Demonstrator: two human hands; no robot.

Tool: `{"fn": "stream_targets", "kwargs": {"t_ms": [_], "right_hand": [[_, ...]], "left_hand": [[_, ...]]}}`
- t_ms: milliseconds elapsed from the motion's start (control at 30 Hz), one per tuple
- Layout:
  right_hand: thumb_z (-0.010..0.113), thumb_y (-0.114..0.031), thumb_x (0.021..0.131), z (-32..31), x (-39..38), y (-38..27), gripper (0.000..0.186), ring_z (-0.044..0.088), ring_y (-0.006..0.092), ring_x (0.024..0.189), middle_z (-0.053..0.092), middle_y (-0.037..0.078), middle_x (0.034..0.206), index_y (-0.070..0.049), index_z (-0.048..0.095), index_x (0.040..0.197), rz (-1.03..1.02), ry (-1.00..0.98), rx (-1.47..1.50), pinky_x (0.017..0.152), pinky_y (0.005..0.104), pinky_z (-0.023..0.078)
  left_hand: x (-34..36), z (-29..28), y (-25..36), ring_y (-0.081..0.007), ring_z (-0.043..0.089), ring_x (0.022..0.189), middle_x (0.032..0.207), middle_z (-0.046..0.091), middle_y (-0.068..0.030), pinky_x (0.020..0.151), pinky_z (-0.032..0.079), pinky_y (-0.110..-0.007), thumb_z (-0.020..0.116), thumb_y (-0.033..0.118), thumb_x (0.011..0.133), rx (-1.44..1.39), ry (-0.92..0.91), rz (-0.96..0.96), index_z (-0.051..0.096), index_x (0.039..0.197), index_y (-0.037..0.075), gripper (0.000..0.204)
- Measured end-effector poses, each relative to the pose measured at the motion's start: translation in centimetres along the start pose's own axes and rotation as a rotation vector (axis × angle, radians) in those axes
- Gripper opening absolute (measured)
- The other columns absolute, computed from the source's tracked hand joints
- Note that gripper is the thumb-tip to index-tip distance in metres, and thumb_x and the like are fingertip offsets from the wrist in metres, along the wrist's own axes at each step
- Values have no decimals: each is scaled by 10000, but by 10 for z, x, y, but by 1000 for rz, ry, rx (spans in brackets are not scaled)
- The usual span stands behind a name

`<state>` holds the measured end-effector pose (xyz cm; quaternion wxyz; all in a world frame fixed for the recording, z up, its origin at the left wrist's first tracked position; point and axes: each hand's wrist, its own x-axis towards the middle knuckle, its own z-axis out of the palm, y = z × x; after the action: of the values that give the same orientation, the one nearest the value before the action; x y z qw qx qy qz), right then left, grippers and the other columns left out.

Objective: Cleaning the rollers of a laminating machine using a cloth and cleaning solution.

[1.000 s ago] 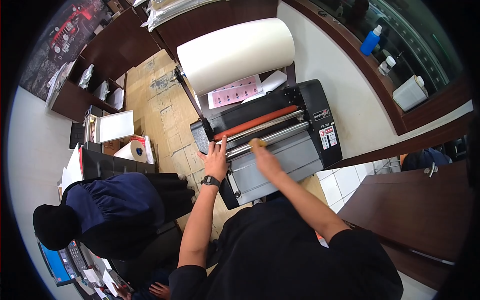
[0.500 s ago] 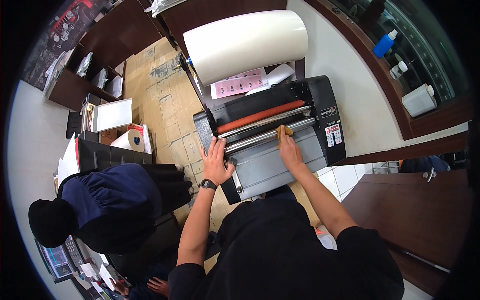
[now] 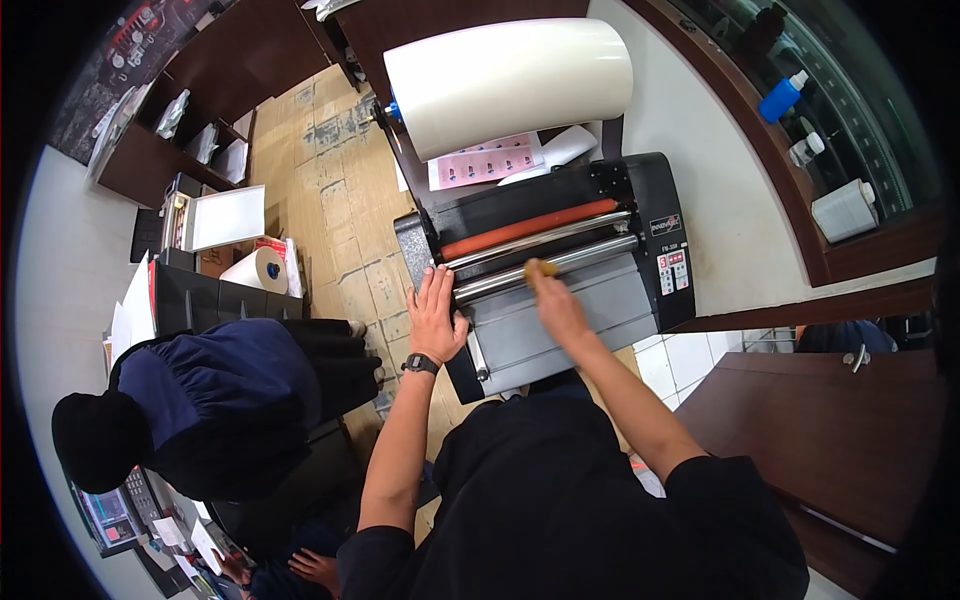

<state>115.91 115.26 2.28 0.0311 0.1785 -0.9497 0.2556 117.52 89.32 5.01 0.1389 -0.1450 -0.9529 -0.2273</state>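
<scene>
A black and grey roll laminator (image 3: 660,190) stands in front of me, a large white film roll (image 3: 510,85) mounted above it. My right hand (image 3: 562,315) pinches a folded yellow-brown cloth (image 3: 541,269) against the front shiny metal roller (image 3: 605,249), near its middle. My left hand (image 3: 435,320), wearing a black wristwatch (image 3: 420,363), lies flat with fingers stretched on the machine's left end, beside the roller ends. Behind the metal rollers runs an orange-red roller (image 3: 530,229). The grey sloping feed table (image 3: 610,295) lies below my right hand.
Pink printed sheets (image 3: 485,163) lie behind the laminator. On the window ledge at right stand a blue spray bottle (image 3: 782,97) and white containers (image 3: 845,211). At left a person in dark blue (image 3: 220,380) is near a monitor; a brown cabinet (image 3: 820,430) is at right.
My right hand has slid the cloth leftward along the metal roller. My left hand stays on the machine's left end. The view has shifted slightly.
</scene>
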Motion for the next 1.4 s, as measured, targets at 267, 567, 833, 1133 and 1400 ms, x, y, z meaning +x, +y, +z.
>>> {"fn": "stream_targets", "kwargs": {"t_ms": [267,567,833,1133,1400], "right_hand": [[533,-6,876,60,2,-67,682,622,328,881,620,145,926,-1,357,1534,-174,11,103,773,435,551],[481,-14,953,-50,-5,75,589,653,415,937,653,235,1033,6,362,1529,334,213,-134,810,479,553],[505,-20,955,-58,-12,96,601,660,457,979,649,291,1154,16,336,1531,422,219,-89,855,503,556],[538,2,942,-69,-10,108,623,639,475,1045,615,295,1273,-5,343,1534,384,41,-43,871,498,553],[498,-13,952,-65,-14,107,617,638,484,1030,623,299,1237,-21,332,1547,404,28,-37,846,515,549]], "left_hand": [[-2,2,-1,-307,287,1518,1591,396,-121,1185,214,-567,565,143,768,44,14,9,434,1499,57,747],[0,2,0,-336,321,1494,1566,431,-136,1173,238,-537,564,131,776,75,15,18,543,1384,47,614],[4,3,5,-331,340,1476,1550,435,-127,1104,314,-584,605,207,769,158,-20,9,641,1235,37,498],[20,-5,25,-340,215,1523,1611,324,-115,1080,324,-607,654,239,734,290,-183,-107,635,1276,17,586],[23,-9,23,-349,181,1543,1622,312,-120,1062,327,-622,676,170,710,228,-216,-104,645,1135,-1,459]]}}
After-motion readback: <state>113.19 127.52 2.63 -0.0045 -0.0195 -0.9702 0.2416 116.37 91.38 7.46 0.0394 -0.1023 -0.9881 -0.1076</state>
